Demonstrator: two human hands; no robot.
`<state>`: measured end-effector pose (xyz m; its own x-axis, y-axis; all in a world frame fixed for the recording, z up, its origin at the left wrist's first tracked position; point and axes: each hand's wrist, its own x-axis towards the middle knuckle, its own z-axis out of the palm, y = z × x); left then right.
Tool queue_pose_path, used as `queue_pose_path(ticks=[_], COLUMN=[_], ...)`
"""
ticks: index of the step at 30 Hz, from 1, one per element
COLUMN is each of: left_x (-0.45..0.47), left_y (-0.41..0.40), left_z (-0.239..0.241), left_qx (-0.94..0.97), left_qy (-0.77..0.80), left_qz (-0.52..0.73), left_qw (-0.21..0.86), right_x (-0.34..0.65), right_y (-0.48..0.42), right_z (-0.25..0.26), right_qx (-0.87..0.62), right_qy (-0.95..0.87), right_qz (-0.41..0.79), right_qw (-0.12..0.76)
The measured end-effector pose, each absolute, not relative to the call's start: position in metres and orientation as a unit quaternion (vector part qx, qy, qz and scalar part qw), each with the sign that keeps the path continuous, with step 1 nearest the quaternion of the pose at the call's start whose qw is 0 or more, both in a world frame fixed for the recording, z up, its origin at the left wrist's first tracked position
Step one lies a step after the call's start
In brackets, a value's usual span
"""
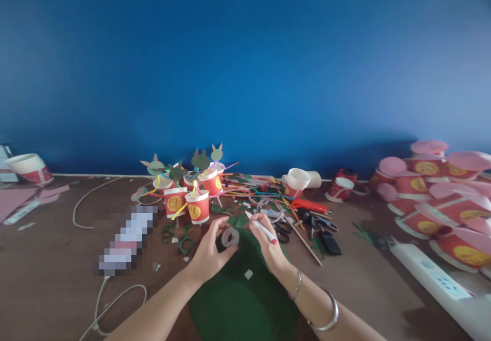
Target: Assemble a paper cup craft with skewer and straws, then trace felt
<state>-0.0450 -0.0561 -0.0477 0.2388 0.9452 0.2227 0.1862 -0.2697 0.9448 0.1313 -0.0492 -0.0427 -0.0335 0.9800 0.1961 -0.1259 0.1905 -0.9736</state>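
My left hand (213, 249) is closed round a roll of clear tape (230, 237), thumb below it and fingers curled over the top. In my right hand (271, 249) a white marker (263, 227) with a red end lies slantwise between thumb and fingers. Its tip points up and left toward a small scrap of green paper (238, 221) between the hands. Under both hands spreads a large dark green sheet (241, 300), with a small white scrap (248, 274) on it. Whether the marker's tip touches the paper I cannot tell.
Several red paper cups (197, 207) with animal heads stand beyond my left hand. Black scissors (283, 231), a stick (305, 240), and a black key fob (330, 243) lie right. Pink-topped cups (425, 198) and a power strip (429, 274) are far right; a phone (128, 239) lies left.
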Motion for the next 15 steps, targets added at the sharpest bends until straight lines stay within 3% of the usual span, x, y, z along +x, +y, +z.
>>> queue_pose_path(ticks=[6, 15], left_x=[-0.0448, -0.0442], left_y=[-0.0648, -0.0644], left_z=[-0.0503, -0.0436], left_qx=[0.773, 0.814], left_qy=[0.436, 0.450], left_qz=[0.329, 0.280], left_qw=[0.324, 0.238], right_x=[0.1379, 0.1377], right_y=[-0.0434, -0.0432], right_z=[-0.0430, -0.0400], right_qx=[-0.458, -0.468], right_qy=[-0.537, -0.550], right_qz=[0.435, 0.440], right_qw=[0.559, 0.534])
